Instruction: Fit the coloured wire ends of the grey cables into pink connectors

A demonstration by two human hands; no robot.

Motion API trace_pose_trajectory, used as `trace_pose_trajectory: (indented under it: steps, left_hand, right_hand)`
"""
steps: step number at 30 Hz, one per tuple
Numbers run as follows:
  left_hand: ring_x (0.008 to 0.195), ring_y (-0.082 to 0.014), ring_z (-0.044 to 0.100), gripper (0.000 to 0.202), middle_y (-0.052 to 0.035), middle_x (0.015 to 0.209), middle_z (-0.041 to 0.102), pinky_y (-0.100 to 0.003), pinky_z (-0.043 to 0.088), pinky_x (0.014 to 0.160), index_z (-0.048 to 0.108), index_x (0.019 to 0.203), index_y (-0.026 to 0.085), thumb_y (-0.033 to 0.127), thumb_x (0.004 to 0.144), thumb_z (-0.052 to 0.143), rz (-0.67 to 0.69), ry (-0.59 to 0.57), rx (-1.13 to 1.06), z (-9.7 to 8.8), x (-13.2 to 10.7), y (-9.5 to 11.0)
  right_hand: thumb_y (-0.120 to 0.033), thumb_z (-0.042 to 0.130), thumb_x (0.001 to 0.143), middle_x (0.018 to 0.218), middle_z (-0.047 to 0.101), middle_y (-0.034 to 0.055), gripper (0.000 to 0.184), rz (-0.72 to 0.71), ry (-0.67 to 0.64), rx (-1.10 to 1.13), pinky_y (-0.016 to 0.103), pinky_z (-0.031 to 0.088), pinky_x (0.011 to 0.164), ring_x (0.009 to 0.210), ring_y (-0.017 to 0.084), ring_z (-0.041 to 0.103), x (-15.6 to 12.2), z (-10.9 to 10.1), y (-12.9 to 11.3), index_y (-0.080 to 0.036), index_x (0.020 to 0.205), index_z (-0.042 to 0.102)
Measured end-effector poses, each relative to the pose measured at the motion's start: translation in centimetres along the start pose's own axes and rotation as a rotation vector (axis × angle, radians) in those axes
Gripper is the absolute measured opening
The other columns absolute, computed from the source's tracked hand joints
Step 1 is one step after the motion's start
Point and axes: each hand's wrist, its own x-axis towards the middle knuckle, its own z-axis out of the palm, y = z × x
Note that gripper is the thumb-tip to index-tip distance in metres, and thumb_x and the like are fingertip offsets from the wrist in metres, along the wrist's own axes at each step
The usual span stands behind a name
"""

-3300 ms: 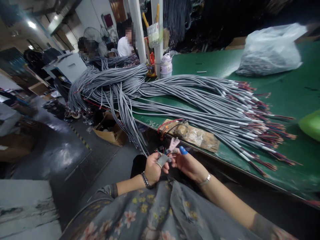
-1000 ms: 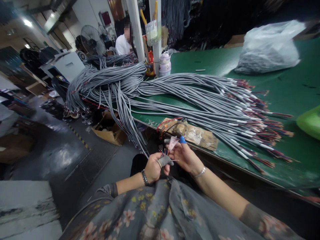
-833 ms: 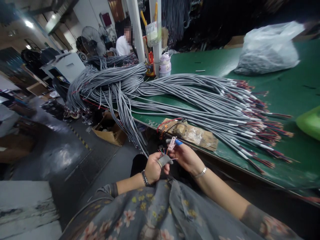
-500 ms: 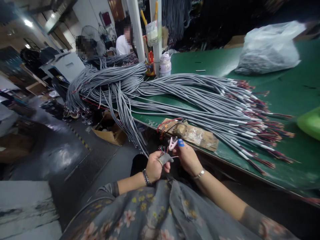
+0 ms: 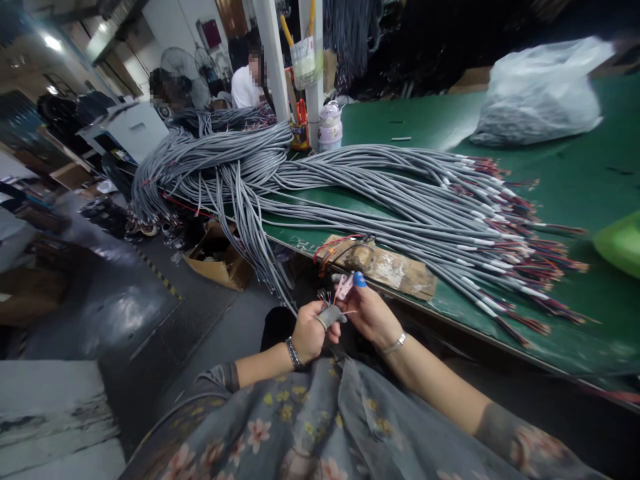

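Note:
My left hand (image 5: 309, 333) is closed around the end of a grey cable, with thin coloured wires (image 5: 327, 298) fanning out above its fingers. A grey cover (image 5: 329, 317) wraps one finger of that hand. Close by on the right, my right hand (image 5: 375, 319) pinches a small pink clip (image 5: 345, 287) between thumb and fingers; blue tape (image 5: 359, 279) covers the thumb tip. One light wire stretches across the gap between the hands. The cable inside my left fist is mostly hidden.
Many grey cables (image 5: 350, 175) with stripped ends lie across the green table (image 5: 560, 173). A taped wooden board (image 5: 395, 268) sits at its near edge. Farther back are a plastic bag (image 5: 537, 97) and a lilac bottle (image 5: 330, 127). A cardboard box (image 5: 220, 261) stands below; people sit beyond.
My right hand has turned slightly, and the pink clip in it has tilted, its arms now looking closer together. My left hand keeps its grip in nearly the same place.

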Motion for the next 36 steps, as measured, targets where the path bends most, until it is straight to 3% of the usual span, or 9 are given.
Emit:
trace_pose_trajectory:
  steps: [4, 8, 11, 15, 21, 27, 36]
  left_hand:
    - [0.031, -0.0068, 0.042, 0.044, 0.0019, 0.041, 0.052, -0.020, 0.030, 0.034, 0.055, 0.057, 0.016, 0.058, 0.060, 0.067, 0.004, 0.009, -0.017, -0.2, -0.2, -0.1]
    - [0.032, -0.0066, 0.042, 0.044, 0.0016, 0.042, 0.053, -0.020, 0.030, 0.034, 0.054, 0.056, 0.016, 0.058, 0.061, 0.067, 0.018, 0.011, -0.034, -0.6, -0.4, -0.3]
    - [0.032, -0.0063, 0.041, 0.044, 0.0019, 0.042, 0.052, -0.020, 0.031, 0.035, 0.053, 0.055, 0.016, 0.058, 0.062, 0.066, 0.019, 0.031, -0.022, -0.8, -0.5, -0.6]
    - [0.034, -0.0070, 0.044, 0.044, 0.0021, 0.043, 0.053, -0.020, 0.035, 0.037, 0.052, 0.055, 0.017, 0.058, 0.062, 0.066, 0.028, 0.031, 0.004, -0.9, -0.4, -0.9]
    - [0.038, -0.0085, 0.048, 0.045, 0.0001, 0.048, 0.057, -0.021, 0.040, 0.041, 0.055, 0.058, 0.016, 0.059, 0.065, 0.066, 0.036, -0.027, 0.057, -1.4, -0.4, -1.0]
    - [0.039, -0.0095, 0.051, 0.045, -0.0009, 0.049, 0.058, -0.022, 0.041, 0.041, 0.057, 0.057, 0.015, 0.058, 0.066, 0.067, 0.038, -0.077, 0.119, -1.6, -0.6, -0.7]
    - [0.033, -0.0081, 0.047, 0.042, 0.0014, 0.045, 0.057, -0.020, 0.036, 0.036, 0.056, 0.060, 0.016, 0.056, 0.062, 0.069, 0.043, 0.113, -0.082, -1.0, -0.2, -0.8]
  right_hand:
    - [-0.065, 0.066, 0.067, 0.064, 0.061, 0.0017, 0.043, 0.051, -0.033, 0.015, 0.027, 0.042, 0.050, 0.054, 0.014, 0.050, -0.7, -0.2, -0.2, -0.022, 0.070, 0.065]
    - [-0.069, 0.069, 0.058, 0.068, 0.061, 0.0019, 0.051, 0.100, -0.148, -0.030, 0.027, 0.043, 0.054, 0.057, 0.014, 0.050, -2.0, -1.3, 0.0, -0.021, 0.074, 0.067]
    - [-0.061, 0.079, 0.052, 0.061, 0.058, 0.0006, 0.048, 0.045, -0.193, -0.131, 0.026, 0.039, 0.052, 0.055, 0.013, 0.048, -3.1, -1.9, 0.6, -0.019, 0.073, 0.067]
    - [-0.049, 0.083, 0.054, 0.057, 0.056, -0.0014, 0.037, -0.036, -0.127, -0.247, 0.027, 0.038, 0.051, 0.052, 0.012, 0.044, -3.9, -1.3, 0.7, -0.020, 0.067, 0.063]
    - [-0.049, 0.082, 0.055, 0.056, 0.058, -0.0008, 0.036, -0.043, -0.096, -0.263, 0.029, 0.039, 0.051, 0.051, 0.012, 0.046, -3.8, -0.1, 0.1, -0.020, 0.063, 0.062]
    - [-0.047, 0.084, 0.051, 0.052, 0.054, -0.0021, 0.038, -0.024, -0.054, -0.285, 0.025, 0.029, 0.046, 0.047, 0.008, 0.038, -3.2, -0.4, 0.3, -0.017, 0.059, 0.063]
    - [-0.045, 0.085, 0.051, 0.051, 0.051, -0.0035, 0.037, -0.024, -0.053, -0.290, 0.026, 0.029, 0.048, 0.048, 0.008, 0.037, -3.1, -0.4, 0.3, -0.018, 0.058, 0.061]
